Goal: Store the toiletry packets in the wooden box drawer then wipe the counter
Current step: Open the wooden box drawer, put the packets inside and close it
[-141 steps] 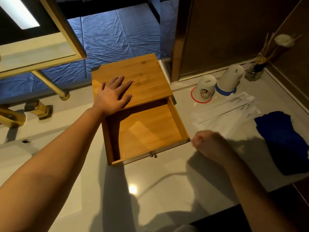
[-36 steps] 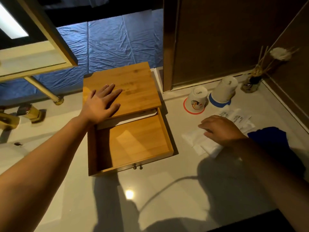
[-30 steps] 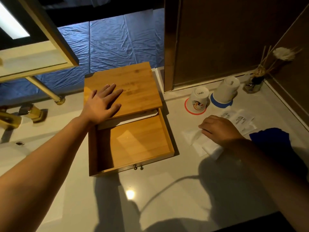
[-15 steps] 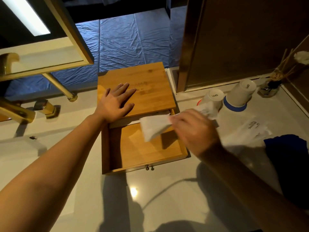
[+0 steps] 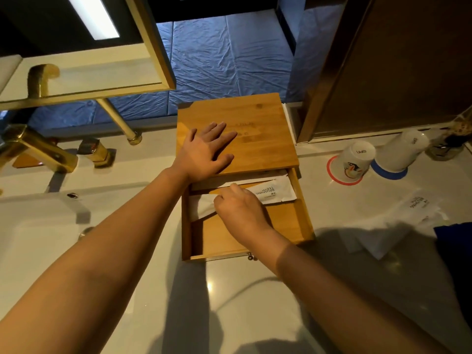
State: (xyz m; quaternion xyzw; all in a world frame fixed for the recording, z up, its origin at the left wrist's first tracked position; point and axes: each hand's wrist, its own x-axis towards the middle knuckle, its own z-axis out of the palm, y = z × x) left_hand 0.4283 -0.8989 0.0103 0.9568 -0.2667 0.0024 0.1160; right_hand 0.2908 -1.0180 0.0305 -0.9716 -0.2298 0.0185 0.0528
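Moving across from the right of the frame, where it was gathering packets half a second and more ago, the right hand is now reaching into the pulled-out bamboo drawer at frame centre. Its fingers are curling down onto white paper toiletry packets, pressing them toward the drawer's back; whether it is pinching them or only pushing them I cannot tell. One packet is showing the print "BRUSHING TEETH", and a plain white one is sticking out to the left under the knuckles.

Just above it, the left hand is lying flat and spread on the lid of the square wooden box, holding nothing, probably to keep the box from sliding while the packets are pushed in.

More white packets are waiting on the pale glossy tabletop at the right, so the storing looks only part done. A dark blue cloth is lying at the right edge, likely kept handy for wiping. Two upturned paper cups are standing in the upper right, and a gold tap is sitting at the left.
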